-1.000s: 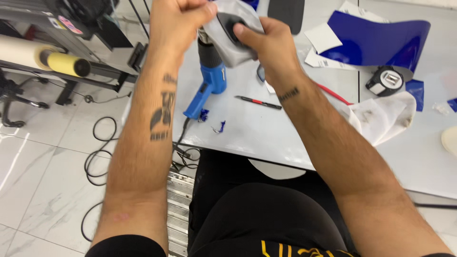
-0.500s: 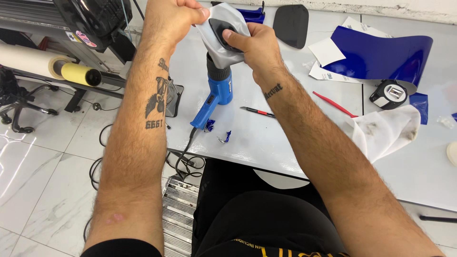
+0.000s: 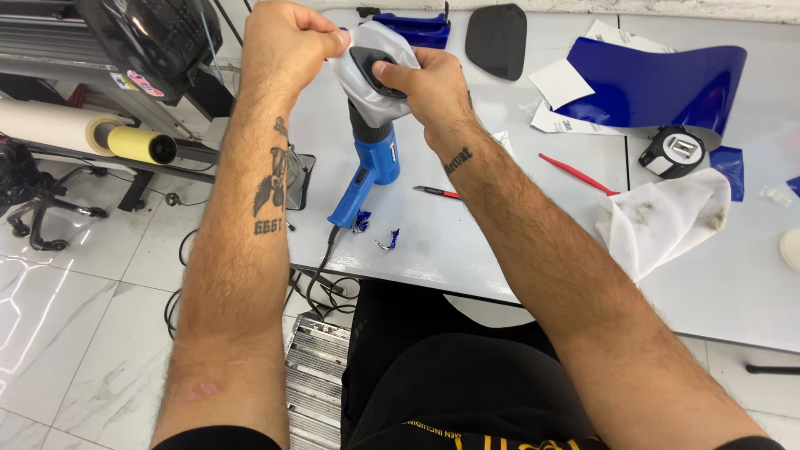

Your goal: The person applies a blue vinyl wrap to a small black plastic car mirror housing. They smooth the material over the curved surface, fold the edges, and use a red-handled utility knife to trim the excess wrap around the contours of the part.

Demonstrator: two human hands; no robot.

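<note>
Grey film (image 3: 372, 82) between both hands

Bright, even indoor light, sharp throughout, with glare streaks on the glossy floor tiles (image 3: 50, 308) and soft shadows.

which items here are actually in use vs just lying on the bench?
In use:
left hand
right hand
grey film
dark part

Lying about:
blue heat gun
blue vinyl sheet
tape measure
white rag
red tool
</note>
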